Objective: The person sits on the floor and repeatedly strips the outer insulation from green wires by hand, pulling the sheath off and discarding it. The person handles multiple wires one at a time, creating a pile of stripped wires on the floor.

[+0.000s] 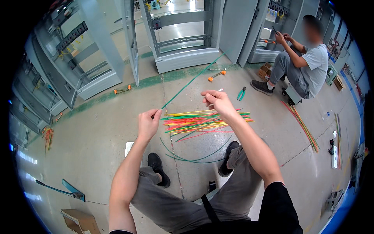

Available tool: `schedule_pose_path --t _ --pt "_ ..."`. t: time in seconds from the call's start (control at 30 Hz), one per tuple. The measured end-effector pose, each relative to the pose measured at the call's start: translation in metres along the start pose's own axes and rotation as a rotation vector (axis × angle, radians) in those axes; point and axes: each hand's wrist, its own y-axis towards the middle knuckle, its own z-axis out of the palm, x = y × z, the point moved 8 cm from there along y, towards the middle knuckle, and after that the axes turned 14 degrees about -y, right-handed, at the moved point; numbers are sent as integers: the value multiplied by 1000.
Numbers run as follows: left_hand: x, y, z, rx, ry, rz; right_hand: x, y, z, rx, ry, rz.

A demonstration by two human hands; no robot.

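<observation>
My left hand is closed round one end of a long green wire. From there the wire slants up and away to the right, toward the cabinets. My right hand hovers above the right part of a wire bundle, fingers loosely bent and apart, with nothing visible in them. The bundle of red, yellow and green wires lies crosswise on the floor beyond my feet. Nearer to me, a few curved loose green wires rest between my shoes.
Open grey metal cabinets line the far side. Green-handled pliers and an orange-ended part lie on the floor. A seated person holds a phone at the right, near another wire bundle. A cardboard box stands lower left.
</observation>
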Motion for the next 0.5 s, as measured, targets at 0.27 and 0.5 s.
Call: schedule_pose_path --t 0.27,0.5 --pt "-31 -18 28 87 -129 -22 -21 25 -4 21 368 82" --pt "-25 -20 32 139 -190 -12 -10 18 -10 -31 391 70"
